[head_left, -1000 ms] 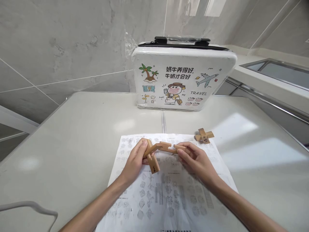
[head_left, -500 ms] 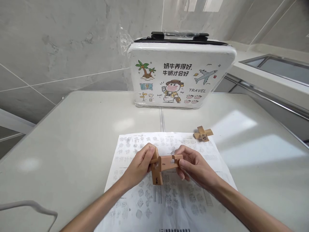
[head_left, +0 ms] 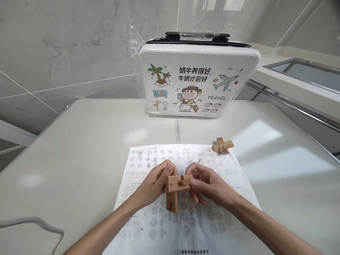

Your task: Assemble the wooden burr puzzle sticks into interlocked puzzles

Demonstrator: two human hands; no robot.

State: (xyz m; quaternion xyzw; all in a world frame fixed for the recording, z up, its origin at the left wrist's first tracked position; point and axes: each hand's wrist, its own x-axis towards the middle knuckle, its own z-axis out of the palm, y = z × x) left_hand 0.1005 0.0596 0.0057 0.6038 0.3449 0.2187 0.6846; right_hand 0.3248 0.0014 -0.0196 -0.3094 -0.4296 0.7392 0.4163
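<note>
My left hand (head_left: 154, 184) and my right hand (head_left: 208, 184) both grip a small wooden interlocking puzzle (head_left: 174, 187) just above a printed instruction sheet (head_left: 183, 216). One notched bar hangs down from the joint. A horizontal bar crosses it, pinched from the right by my right fingers. My left fingers curl around the left side of the joint. A second assembled wooden cross piece (head_left: 223, 145) lies on the table beyond the sheet's far right corner, apart from both hands.
A white cartoon-printed case (head_left: 198, 81) wrapped in plastic stands upright at the back of the pale table (head_left: 79, 148). A grey cable (head_left: 32, 225) loops at the near left. A ledge with a metal-framed recess (head_left: 305, 72) runs along the right.
The horizontal wooden bar has been pushed leftward into the piece in my left hand, so the assembly is now compact. Both hands have come closer together and slightly nearer to me.
</note>
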